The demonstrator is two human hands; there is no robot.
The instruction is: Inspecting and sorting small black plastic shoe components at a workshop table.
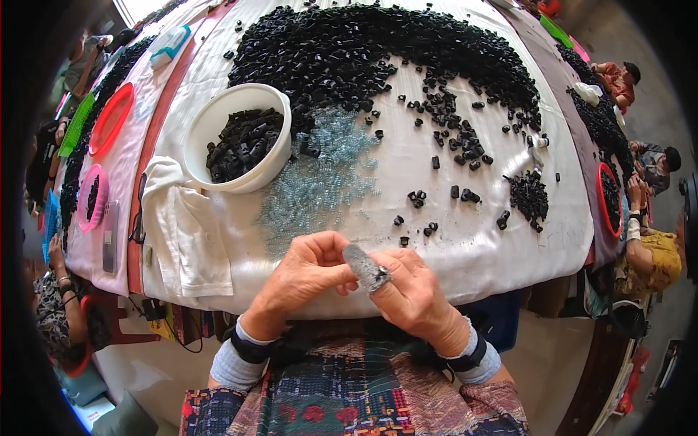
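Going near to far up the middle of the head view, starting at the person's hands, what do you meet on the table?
Left hand and right hand pinching a small part together → patch of clear bluish small parts → white bowl of black pieces → big heap of black pieces.

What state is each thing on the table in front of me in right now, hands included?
Left hand: fingers curled, meeting the right hand; any held part hidden.
Right hand: grey wrap on one finger, tip pressed to the left hand.
White bowl: upright, partly filled with black parts.
Black parts pile: heaped, with strays scattered nearer.
Clear springs: spread loose beside the bowl.
White cloth: crumpled, draped over the table edge.
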